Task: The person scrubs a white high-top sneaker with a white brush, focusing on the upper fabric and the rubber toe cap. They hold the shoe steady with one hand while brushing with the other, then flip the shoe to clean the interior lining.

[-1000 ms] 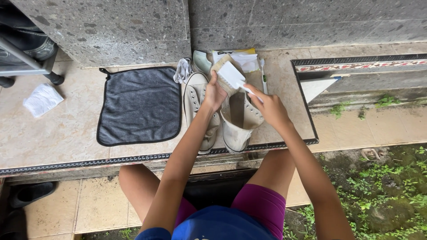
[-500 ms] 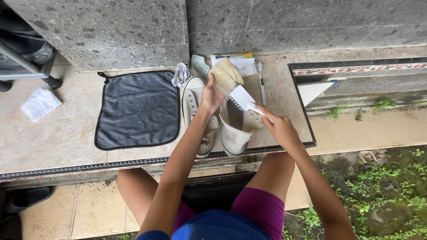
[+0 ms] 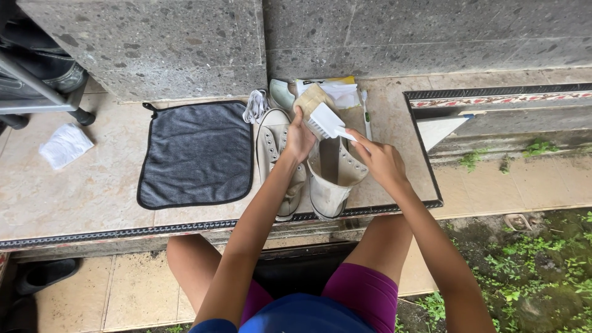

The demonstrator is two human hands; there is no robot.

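My left hand (image 3: 300,139) is gripping the raised heel end of a pale sneaker (image 3: 333,176), which is lying on the tiled ledge (image 3: 92,191) at the edge. My right hand (image 3: 382,160) is closing around a white brush (image 3: 325,121), bristles touching the shoe. Second sneaker (image 3: 277,154) lying just beside; grey cloth (image 3: 191,154) lying flat at left.

The white brush (image 3: 325,121) in the right hand (image 3: 382,161) is shifting up the tan insole (image 3: 310,98). The left hand (image 3: 300,139) is raising that insole slightly higher.
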